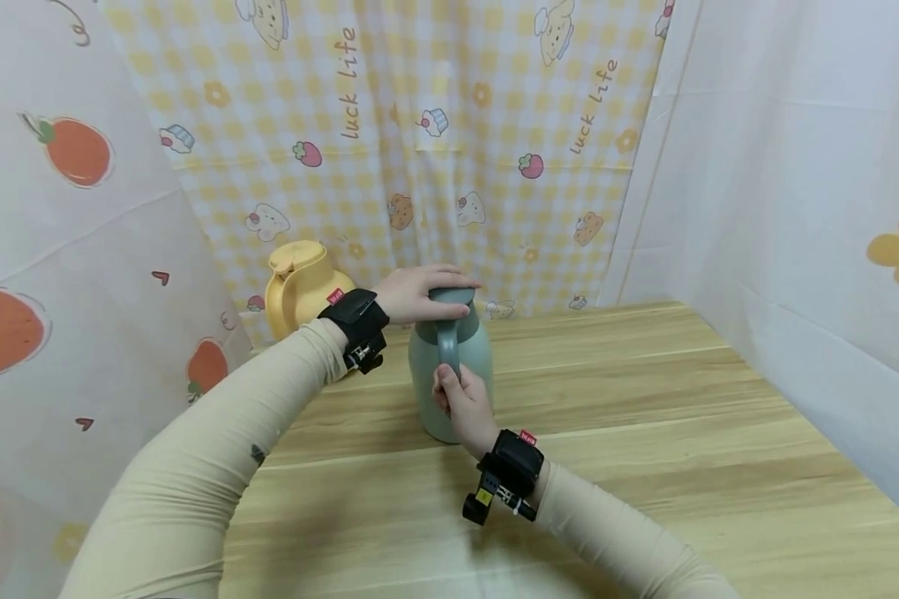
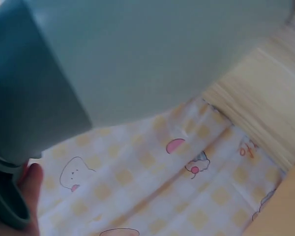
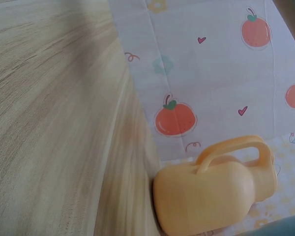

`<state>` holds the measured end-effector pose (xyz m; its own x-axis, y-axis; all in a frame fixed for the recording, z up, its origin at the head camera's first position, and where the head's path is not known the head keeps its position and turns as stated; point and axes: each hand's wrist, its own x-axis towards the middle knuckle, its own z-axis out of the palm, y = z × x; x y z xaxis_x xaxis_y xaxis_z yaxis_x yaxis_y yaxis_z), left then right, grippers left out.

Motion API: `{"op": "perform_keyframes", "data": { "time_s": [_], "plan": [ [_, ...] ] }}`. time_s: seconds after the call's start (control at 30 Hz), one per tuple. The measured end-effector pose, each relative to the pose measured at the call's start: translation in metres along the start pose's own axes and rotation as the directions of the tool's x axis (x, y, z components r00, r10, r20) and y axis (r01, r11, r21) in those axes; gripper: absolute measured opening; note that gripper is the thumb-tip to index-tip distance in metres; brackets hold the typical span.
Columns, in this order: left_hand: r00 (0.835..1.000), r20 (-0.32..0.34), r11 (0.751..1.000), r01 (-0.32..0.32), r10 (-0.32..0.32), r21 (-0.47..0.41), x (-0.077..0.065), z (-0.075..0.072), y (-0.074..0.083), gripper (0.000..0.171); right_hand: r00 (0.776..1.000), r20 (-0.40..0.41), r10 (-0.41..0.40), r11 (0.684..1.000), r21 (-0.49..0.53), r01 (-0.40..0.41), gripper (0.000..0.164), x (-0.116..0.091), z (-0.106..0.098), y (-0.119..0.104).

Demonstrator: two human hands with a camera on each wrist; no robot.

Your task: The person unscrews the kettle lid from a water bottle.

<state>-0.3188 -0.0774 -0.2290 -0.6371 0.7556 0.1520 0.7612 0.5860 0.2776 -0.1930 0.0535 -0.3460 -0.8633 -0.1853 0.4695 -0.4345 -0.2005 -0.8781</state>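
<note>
A pale green vacuum jug (image 1: pixel 429 378) with a darker grey-green neck and handle stands upright on the wooden table. My left hand (image 1: pixel 419 295) reaches over its top and grips the lid (image 1: pixel 452 295), thumb on the near side and fingers across the far side. Below it, my right hand (image 1: pixel 466 403) is wrapped around the lower part of the handle (image 1: pixel 447 345). In the left wrist view the jug's body (image 2: pixel 152 59) fills the top, with a fingertip (image 2: pixel 33 182) beside the dark lid edge (image 2: pixel 10 201). The right wrist view does not show the right hand.
A yellow jug (image 1: pixel 315 291) of similar shape stands at the back left, partly behind my left wrist; the right wrist view also shows this yellow jug (image 3: pixel 206 196). Patterned curtains (image 1: pixel 389 166) enclose the wooden table (image 1: pixel 629 399) at the back and sides.
</note>
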Motion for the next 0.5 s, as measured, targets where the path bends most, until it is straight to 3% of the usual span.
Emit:
{"op": "perform_keyframes", "data": {
  "time_s": [0.23,0.5],
  "plan": [
    [0.995,0.009,0.995,0.096,-0.096,-0.021,0.000,-0.006,0.011,0.052,1.000,-0.005,0.009,1.000,0.004,-0.009,0.032,0.001,0.001,0.000],
    [0.983,-0.053,0.984,0.176,-0.174,0.024,-0.003,0.001,0.021,0.052,0.998,-0.014,0.054,0.998,0.015,-0.054,0.035,-0.002,0.002,-0.004]
  ]
}}
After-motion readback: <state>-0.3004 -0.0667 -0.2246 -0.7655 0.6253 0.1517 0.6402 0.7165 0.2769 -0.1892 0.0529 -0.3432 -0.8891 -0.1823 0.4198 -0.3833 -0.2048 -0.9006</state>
